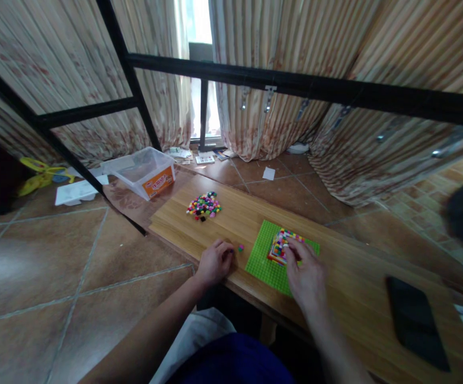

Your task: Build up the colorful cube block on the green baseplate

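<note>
A green baseplate (265, 258) lies on the low wooden table (359, 298), and a small multicoloured block build (281, 244) stands on its far part. My right hand (305, 274) reaches over the plate, fingers pinched at the near edge of the build; whether a block is between them I cannot make out. My left hand (215, 261) rests on the table left of the plate, fingers curled under. A single pink block (241, 248) lies just beside its fingertips. A heap of loose coloured blocks (204, 206) sits further back on the table.
A black phone (417, 322) lies on the table's right part. A clear plastic bin (145, 172) with an orange label stands on the tiled floor behind the table's left end. A black metal frame (215, 72) crosses in front of striped curtains. Papers lie on the floor.
</note>
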The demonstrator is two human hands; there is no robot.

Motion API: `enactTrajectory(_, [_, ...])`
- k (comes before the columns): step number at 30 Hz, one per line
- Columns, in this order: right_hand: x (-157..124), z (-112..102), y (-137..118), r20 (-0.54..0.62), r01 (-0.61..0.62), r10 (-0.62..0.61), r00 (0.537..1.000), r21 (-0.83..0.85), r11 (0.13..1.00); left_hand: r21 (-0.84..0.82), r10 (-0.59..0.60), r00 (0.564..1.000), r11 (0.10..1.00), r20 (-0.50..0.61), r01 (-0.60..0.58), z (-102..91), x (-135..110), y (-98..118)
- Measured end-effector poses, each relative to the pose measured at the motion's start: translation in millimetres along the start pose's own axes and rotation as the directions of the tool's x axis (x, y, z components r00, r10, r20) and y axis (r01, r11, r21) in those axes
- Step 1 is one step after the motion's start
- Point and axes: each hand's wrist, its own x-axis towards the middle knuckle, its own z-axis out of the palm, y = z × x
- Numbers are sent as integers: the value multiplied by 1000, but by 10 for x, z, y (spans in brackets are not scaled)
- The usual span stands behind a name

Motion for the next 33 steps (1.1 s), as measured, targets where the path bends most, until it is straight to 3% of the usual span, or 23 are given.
enactTrajectory(3, [66, -4, 88, 18, 24, -22, 1000, -107, 994, -10, 5, 1000, 1000, -3, -5, 1, -3, 4])
enactTrajectory(7, [118, 10, 148, 61, 144, -133, 989, -233, 962, -25, 10, 1000, 1000, -2, -10, 7, -4, -1])
enactTrajectory(15, [147, 49, 171, 69, 317, -312, 947, -330, 889, -37, 33, 999, 999, -22, -34, 8, -9, -6])
enactTrajectory(23, [150, 54, 131, 90, 347, -340, 936, -408, 845, -16, 32, 999, 999, -27, -32, 7, -13, -9])
enactTrajectory(33, [22, 78, 157, -1, 353, -397, 918, -456, 817, 0, 45, 998, 999, -33, -45, 14, -26, 0])
